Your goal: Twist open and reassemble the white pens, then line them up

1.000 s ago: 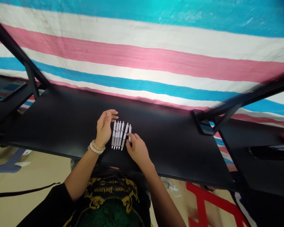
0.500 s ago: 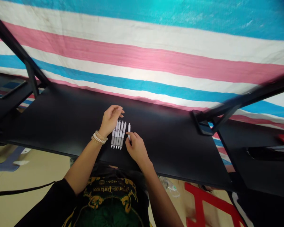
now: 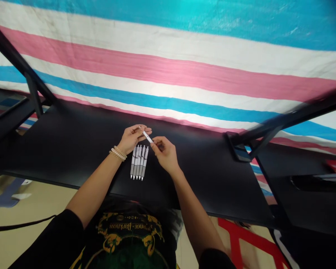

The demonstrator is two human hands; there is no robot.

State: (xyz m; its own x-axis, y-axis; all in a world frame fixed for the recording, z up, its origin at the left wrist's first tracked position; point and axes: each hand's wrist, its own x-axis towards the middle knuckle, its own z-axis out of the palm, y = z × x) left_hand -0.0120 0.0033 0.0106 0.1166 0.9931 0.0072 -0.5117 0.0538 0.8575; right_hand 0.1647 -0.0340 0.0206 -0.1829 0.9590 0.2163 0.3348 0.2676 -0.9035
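One white pen [image 3: 147,136] is held up between both hands, tilted, above the black table. My right hand [image 3: 164,151] pinches its lower right end. The fingers of my left hand [image 3: 132,138], with beaded bracelets at the wrist, close on its upper left end. Below them, several white and grey pens [image 3: 139,160] lie side by side in a row on the table, metal tips toward my body. The left hand is just over the upper ends of that row.
The black table [image 3: 207,172] has black slanted supports at both sides. A striped sheet [image 3: 168,71] hangs behind it. A dark flat object [image 3: 242,152] lies by the right support. A red stool [image 3: 252,239] stands below on the right.
The separate pen at the right of the row has been lifted off the table by my right hand and brought up to my left hand, which now holds its other end.
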